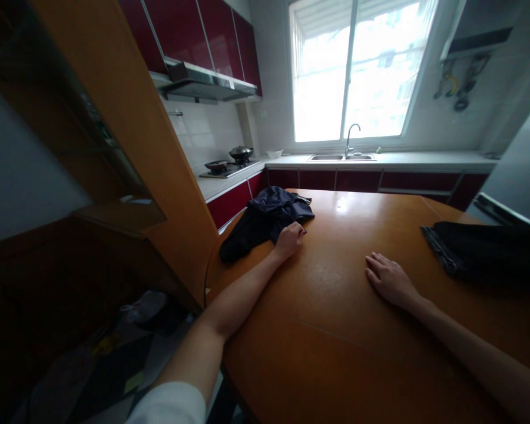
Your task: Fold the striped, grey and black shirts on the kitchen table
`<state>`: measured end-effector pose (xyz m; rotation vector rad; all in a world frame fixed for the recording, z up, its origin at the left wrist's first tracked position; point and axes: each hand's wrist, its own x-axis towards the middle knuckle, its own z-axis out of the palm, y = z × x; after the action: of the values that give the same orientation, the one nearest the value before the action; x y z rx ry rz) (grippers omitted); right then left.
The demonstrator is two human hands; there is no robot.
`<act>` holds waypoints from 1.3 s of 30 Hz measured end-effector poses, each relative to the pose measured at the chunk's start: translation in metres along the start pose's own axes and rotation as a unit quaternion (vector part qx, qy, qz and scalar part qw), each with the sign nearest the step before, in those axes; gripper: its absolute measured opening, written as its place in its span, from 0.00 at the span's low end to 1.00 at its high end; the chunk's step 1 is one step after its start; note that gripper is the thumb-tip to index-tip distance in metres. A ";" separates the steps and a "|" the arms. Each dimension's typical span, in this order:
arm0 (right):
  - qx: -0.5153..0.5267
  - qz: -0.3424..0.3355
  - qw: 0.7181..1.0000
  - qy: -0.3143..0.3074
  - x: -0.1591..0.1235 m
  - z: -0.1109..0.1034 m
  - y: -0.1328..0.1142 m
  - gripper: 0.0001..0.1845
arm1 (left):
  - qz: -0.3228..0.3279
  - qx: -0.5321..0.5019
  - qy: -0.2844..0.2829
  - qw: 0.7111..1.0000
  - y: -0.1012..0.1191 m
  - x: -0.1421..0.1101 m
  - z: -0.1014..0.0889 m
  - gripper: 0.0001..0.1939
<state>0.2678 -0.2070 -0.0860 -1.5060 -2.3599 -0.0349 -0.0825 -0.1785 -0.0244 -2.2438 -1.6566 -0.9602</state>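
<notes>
My left hand (290, 238) rests at the near edge of a crumpled dark garment (274, 207) on the wooden table (335, 330). Its fingers are curled in, and a small dark spot shows by the fingertips; what they hold, if anything, I cannot make out. The garment is navy and black, bunched up, with a paler edge at its far right side. Flat on the tabletop, with fingers stretched out, lies my right hand (389, 278). A second dark cloth item (490, 250), apparently folded, lies to the right of that hand, apart from it.
A wooden cabinet frame (159, 176) stands close on the left. Beyond the table run a white counter with a sink (342, 157) and a stove (229, 168) bearing pans. A plastic bag (145, 306) is on the floor at lower left.
</notes>
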 end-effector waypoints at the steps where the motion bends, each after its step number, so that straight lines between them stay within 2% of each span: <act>1: 0.004 0.000 1.000 0.002 0.000 0.000 0.000 0.28 | 0.019 -0.010 -0.014 1.000 0.006 -0.001 0.001 0.06; 5: 0.025 -0.001 1.000 0.013 0.000 0.002 0.001 0.27 | 0.103 -0.049 -0.071 0.991 0.035 -0.007 0.004 0.07; 9: 0.067 0.004 0.997 0.036 0.002 0.001 0.002 0.25 | 0.186 -0.076 -0.115 0.973 0.078 -0.023 0.009 0.07; 11: 0.125 0.031 0.990 0.062 0.005 -0.001 0.004 0.26 | 0.248 -0.091 -0.141 0.954 0.102 -0.033 0.012 0.08; 14: 0.219 0.086 0.965 0.117 0.008 -0.007 0.006 0.27 | 0.343 -0.121 -0.171 0.916 0.129 -0.046 0.012 0.10; 17: 0.274 0.081 0.944 0.163 0.008 -0.013 0.003 0.26 | 0.385 -0.165 -0.173 0.892 0.137 -0.048 0.008 0.12; 19: 0.293 0.032 0.939 0.177 0.006 -0.018 -0.004 0.24 | 0.339 -0.179 -0.138 0.913 0.130 -0.042 0.004 0.14; 21: 0.299 -0.040 0.939 0.165 0.001 -0.023 -0.015 0.22 | 0.232 -0.161 -0.067 0.957 0.113 -0.030 -0.001 0.14; 23: 0.294 -0.117 0.941 0.115 -0.005 -0.028 -0.029 0.21 | 0.111 -0.112 0.001 0.988 0.088 -0.018 -0.004 0.10; 25: 0.283 -0.185 0.940 0.049 -0.011 -0.031 -0.042 0.22 | 0.017 -0.055 0.028 0.998 0.060 -0.009 -0.006 0.04; 27: 0.270 -0.237 0.933 0.006 -0.015 -0.031 -0.050 0.21 | -0.037 -0.030 0.023 0.999 0.033 -0.003 -0.006 0.10; 29: 0.264 -0.265 0.927 -0.006 -0.017 -0.028 -0.053 0.16 | -0.062 -0.031 0.014 0.997 0.013 0.000 -0.004 0.13; 32: 0.265 -0.265 0.927 0.010 -0.014 -0.022 -0.049 0.15 | -0.080 -0.040 0.013 0.996 0.000 0.002 -0.001 0.09; 35: 0.229 -0.236 0.944 0.021 -0.005 -0.020 -0.037 0.20 | -0.086 -0.050 0.026 0.995 0.005 0.002 0.002 0.07; 39: 0.122 -0.153 0.980 0.024 0.013 -0.024 -0.005 0.21 | -0.062 -0.077 0.025 0.995 0.027 -0.004 0.004 0.16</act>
<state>0.2654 -0.2030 -0.0586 -1.0124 -2.4313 0.1366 -0.0568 -0.1896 -0.0244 -2.2110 -1.7745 -1.2046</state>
